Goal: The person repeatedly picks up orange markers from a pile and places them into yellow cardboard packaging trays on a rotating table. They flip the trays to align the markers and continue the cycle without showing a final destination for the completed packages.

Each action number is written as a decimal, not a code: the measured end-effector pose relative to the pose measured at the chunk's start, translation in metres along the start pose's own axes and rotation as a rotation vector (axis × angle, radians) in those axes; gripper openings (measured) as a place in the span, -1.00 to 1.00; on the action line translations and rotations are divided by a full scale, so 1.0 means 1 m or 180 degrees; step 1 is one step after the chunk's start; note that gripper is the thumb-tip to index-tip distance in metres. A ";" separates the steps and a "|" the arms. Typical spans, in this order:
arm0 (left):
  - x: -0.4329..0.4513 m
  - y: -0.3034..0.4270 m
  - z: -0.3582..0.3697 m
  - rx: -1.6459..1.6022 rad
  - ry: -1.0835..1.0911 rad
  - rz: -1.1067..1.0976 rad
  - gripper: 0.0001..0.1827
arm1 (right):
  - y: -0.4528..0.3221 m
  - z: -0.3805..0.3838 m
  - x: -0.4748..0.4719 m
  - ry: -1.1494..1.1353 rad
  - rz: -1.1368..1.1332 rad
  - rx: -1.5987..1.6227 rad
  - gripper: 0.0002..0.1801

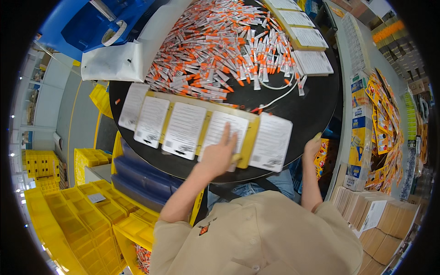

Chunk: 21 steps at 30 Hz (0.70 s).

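Observation:
My left hand (220,151) lies over a white printed card (225,123), with two fingers stretched out and apart. More white cards, one of them a printed card (184,130) to the left, lie in a row along a yellow strip-like holder (245,151). At the row's right end sits another card (271,141). My right hand (312,147) is at the right rim of the round black table (309,106); whether it grips the rim is hidden. Beyond the row spreads a large heap of small tubes with orange caps (213,44).
A white cable (280,99) crosses the tabletop. A second card row (304,37) runs along the far right, ending in a card stack (314,63). Yellow bins (82,220) stand at left. Right, a side bench (338,137) has packaged goods beside it and bundled cardboard (385,223) nearby.

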State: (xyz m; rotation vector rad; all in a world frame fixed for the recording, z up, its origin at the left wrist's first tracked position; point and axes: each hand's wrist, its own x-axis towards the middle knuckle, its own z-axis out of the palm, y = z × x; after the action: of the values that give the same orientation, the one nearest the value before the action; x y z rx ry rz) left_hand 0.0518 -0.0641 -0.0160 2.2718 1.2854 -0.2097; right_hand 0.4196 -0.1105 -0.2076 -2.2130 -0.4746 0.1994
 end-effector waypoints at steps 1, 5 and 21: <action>-0.007 -0.015 -0.005 0.0058 -0.0122 -0.0061 -0.26 | 0.005 -0.005 -0.031 -0.0061 0.0077 0.0209 -0.36; -0.036 -0.095 -0.051 -0.0238 0.0063 -0.0208 -0.50 | -0.003 -0.056 -0.152 -0.2019 0.0188 -0.0282 -0.50; -0.037 -0.021 0.054 -0.2590 0.1528 -0.0819 -0.84 | -0.067 -0.006 0.027 -0.0221 0.0064 -0.0171 -0.44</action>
State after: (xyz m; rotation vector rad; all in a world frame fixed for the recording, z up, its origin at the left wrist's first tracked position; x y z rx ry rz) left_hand 0.0205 -0.1107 -0.0558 1.4872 1.5219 0.6922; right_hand 0.4283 -0.0660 -0.1515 -2.2698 -0.5013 0.2779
